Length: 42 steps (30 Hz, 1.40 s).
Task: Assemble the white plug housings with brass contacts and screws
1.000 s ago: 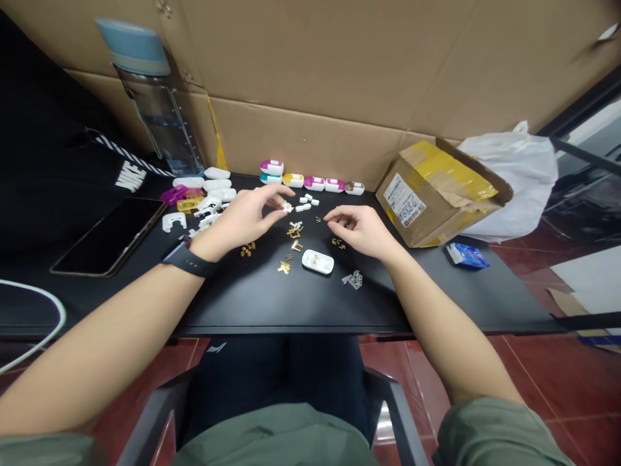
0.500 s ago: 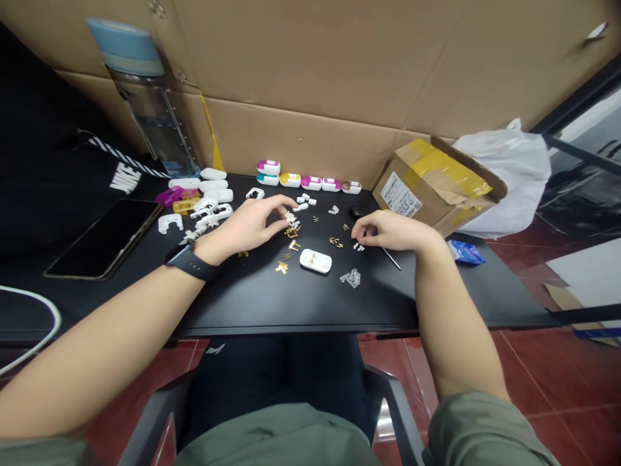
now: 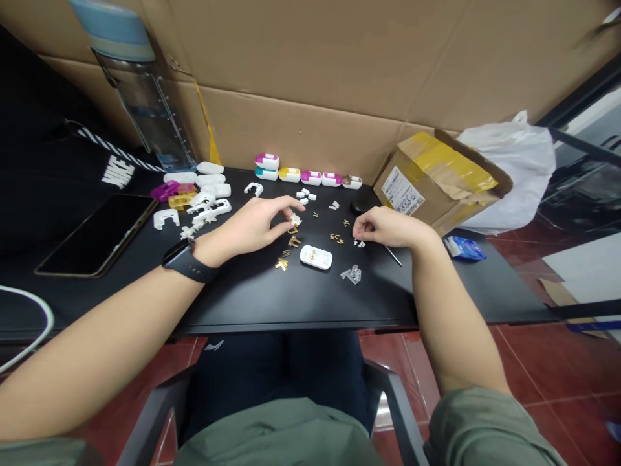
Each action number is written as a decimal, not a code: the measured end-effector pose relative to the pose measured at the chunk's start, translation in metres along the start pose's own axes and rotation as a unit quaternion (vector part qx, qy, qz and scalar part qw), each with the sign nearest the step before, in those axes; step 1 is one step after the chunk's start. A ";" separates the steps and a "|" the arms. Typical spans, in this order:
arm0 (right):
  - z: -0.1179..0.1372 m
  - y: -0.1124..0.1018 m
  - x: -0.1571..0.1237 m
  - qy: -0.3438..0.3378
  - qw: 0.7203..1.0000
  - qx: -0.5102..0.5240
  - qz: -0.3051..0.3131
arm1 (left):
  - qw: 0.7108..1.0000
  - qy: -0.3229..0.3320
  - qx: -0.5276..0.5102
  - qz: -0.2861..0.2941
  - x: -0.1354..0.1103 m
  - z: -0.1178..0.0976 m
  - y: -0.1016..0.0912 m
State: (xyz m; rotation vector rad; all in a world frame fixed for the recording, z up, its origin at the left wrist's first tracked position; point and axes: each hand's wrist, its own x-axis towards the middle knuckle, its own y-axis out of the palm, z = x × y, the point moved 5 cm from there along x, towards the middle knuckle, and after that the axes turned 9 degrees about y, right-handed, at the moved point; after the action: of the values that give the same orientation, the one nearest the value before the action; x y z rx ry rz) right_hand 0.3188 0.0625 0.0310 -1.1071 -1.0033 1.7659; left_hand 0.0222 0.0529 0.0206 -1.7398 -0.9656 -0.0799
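Note:
My left hand (image 3: 257, 223), a black watch on its wrist, pinches a small white plastic piece (image 3: 294, 220) between thumb and fingers above a scatter of brass contacts (image 3: 291, 242). My right hand (image 3: 385, 227) rests curled on the black table (image 3: 272, 298), its fingertips closed over tiny white bits (image 3: 359, 244); what it holds I cannot make out. A white oval plug shell (image 3: 315, 257) with brass parts inside lies between both hands. A small clear plastic piece (image 3: 352, 274) sits just right of it.
White and coloured plug parts (image 3: 198, 197) lie at the left, finished plugs (image 3: 303, 176) line the cardboard wall. A phone (image 3: 94, 233), a water bottle (image 3: 138, 90), a taped cardboard box (image 3: 436, 184), a white bag (image 3: 514, 168) and a blue packet (image 3: 463, 248) surround the work spot.
My right hand moved right from the table's middle to the tiny white bits and curled there. My left hand came down toward the brass contacts, still pinching the white piece.

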 end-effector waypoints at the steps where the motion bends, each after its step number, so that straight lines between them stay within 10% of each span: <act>1: 0.000 0.000 0.001 0.000 1.000 -0.002 -0.007 | 1.000 0.001 -0.001 0.000 0.000 0.000 0.000; 13: 0.031 0.006 0.003 -0.104 0.987 0.035 -0.114 | 1.000 -0.002 -0.030 -0.007 0.002 -0.010 0.000; 22: 0.093 0.018 -0.021 -0.298 0.916 0.082 -0.255 | 0.990 -0.036 -0.133 0.001 0.003 -0.015 0.009; 42: 0.101 0.020 -0.033 -0.382 0.847 0.019 -0.369 | 0.968 -0.071 -0.236 -0.044 0.002 -0.016 0.015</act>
State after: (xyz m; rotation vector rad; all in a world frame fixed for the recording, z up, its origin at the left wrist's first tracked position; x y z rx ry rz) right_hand 0.2302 0.0052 0.0529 0.1225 -1.5754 1.5255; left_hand 0.0399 0.0398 0.0167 -2.1598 -1.1986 -0.2631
